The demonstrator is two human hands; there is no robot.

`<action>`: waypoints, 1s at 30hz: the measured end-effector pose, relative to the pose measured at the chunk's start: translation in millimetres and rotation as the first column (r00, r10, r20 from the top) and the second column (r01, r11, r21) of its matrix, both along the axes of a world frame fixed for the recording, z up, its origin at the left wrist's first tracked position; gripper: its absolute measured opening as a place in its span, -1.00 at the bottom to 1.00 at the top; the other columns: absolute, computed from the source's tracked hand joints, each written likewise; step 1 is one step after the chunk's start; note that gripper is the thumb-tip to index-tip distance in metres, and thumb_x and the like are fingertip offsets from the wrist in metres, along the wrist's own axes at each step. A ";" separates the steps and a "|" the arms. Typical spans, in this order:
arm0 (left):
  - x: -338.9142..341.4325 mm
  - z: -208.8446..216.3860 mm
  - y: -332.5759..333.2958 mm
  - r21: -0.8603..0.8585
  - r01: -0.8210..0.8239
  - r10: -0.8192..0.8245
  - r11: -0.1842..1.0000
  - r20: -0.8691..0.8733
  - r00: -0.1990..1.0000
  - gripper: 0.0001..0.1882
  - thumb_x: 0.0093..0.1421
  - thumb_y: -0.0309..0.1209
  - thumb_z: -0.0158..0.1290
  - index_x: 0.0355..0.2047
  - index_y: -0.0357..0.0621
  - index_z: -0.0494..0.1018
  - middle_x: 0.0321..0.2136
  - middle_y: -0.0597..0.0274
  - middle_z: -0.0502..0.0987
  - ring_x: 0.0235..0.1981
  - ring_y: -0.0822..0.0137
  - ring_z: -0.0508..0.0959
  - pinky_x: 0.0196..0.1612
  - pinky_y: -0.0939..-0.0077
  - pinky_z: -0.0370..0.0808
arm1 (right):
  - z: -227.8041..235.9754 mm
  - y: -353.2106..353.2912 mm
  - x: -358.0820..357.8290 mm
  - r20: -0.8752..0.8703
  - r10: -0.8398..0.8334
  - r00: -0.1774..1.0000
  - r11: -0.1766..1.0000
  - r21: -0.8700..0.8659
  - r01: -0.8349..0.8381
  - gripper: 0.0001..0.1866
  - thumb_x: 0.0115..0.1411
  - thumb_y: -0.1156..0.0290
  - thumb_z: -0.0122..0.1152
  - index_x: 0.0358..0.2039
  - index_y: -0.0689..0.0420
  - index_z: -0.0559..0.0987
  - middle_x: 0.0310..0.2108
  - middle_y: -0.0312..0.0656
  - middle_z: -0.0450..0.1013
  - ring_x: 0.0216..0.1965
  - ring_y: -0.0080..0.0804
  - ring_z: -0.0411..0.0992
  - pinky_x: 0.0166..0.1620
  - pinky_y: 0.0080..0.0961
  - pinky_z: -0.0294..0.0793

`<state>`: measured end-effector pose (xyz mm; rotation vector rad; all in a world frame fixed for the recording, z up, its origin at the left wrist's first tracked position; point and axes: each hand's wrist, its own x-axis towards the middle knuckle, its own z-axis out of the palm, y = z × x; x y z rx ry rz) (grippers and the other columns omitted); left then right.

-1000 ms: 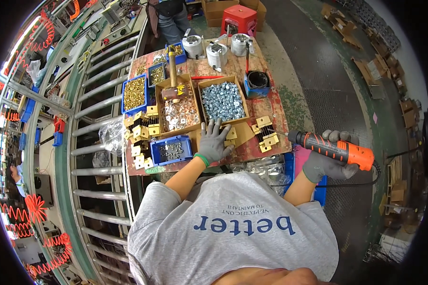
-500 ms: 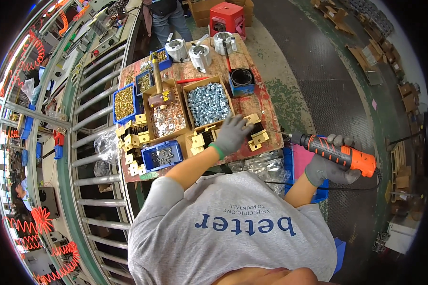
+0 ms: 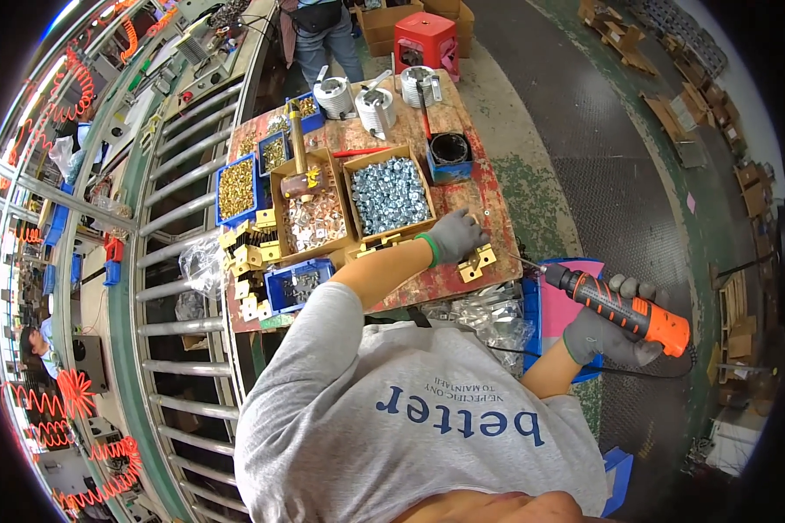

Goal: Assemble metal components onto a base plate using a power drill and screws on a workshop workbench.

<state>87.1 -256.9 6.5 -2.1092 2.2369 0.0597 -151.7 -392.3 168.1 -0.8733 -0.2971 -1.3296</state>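
Observation:
My gloved left hand (image 3: pixel 456 237) is over the table's near right corner, its fingers bent and close together on a part with brass-coloured plates and a black middle (image 3: pixel 477 263). The glove hides the far end of that part. Off the table's right edge, my gloved right hand (image 3: pixel 604 337) is wrapped round an orange-and-black power screwdriver (image 3: pixel 615 305). Its long thin bit points left, toward the table corner. Just beyond my left hand stands a cardboard box of silvery nuts (image 3: pixel 389 193). A similar brass-and-black part lies partly hidden behind my left forearm.
Left of the nuts are a box of coppery pieces (image 3: pixel 316 222) with a mallet (image 3: pixel 302 181) across it, and blue bins of small brass hardware (image 3: pixel 236 188). Ribbed metal cylinders (image 3: pixel 375 111) stand at the back beside a black-filled pot (image 3: pixel 449 150). A roller conveyor (image 3: pixel 186 283) runs along the left.
My left hand has shifted right along the table, and its spread fingers have drawn together over the part. The screwdriver has dropped slightly nearer to me. The whole view has shifted a little.

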 end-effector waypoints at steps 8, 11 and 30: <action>-48.0 78.3 120.4 0.450 -0.574 -0.122 0.684 -0.705 -0.698 -0.63 0.12 -0.40 0.13 -0.04 -0.11 0.38 -0.20 0.29 0.49 -0.14 0.26 0.56 -0.12 0.38 0.56 | 7.9 34.0 52.4 0.059 0.265 0.962 0.964 -0.017 -0.265 -0.27 0.10 -0.09 0.16 0.08 0.26 0.39 -0.10 0.00 0.47 -0.26 -0.20 0.48 -0.18 -0.21 0.46; -62.9 69.1 155.5 0.544 -0.596 -0.267 0.591 -0.565 -0.781 -0.52 0.13 -0.45 0.09 0.08 -0.14 0.26 -0.16 0.17 0.48 -0.23 0.20 0.59 -0.23 0.28 0.62 | 5.0 63.8 88.4 0.056 0.428 0.902 0.903 0.019 -0.430 -0.27 0.10 -0.08 0.17 0.09 0.25 0.38 -0.11 -0.01 0.46 -0.26 -0.20 0.48 -0.19 -0.21 0.47; -89.8 41.9 302.0 0.309 -0.942 -0.204 0.129 -0.922 -0.330 -0.43 0.10 -0.55 0.07 0.14 -0.25 0.20 -0.11 0.19 0.48 -0.14 0.39 0.49 -0.07 0.47 0.48 | 3.8 239.2 188.8 -0.148 0.852 0.502 0.514 0.055 -0.856 -0.24 0.01 -0.16 0.25 -0.02 0.27 0.40 -0.24 -0.01 0.48 -0.33 -0.24 0.50 -0.29 -0.28 0.53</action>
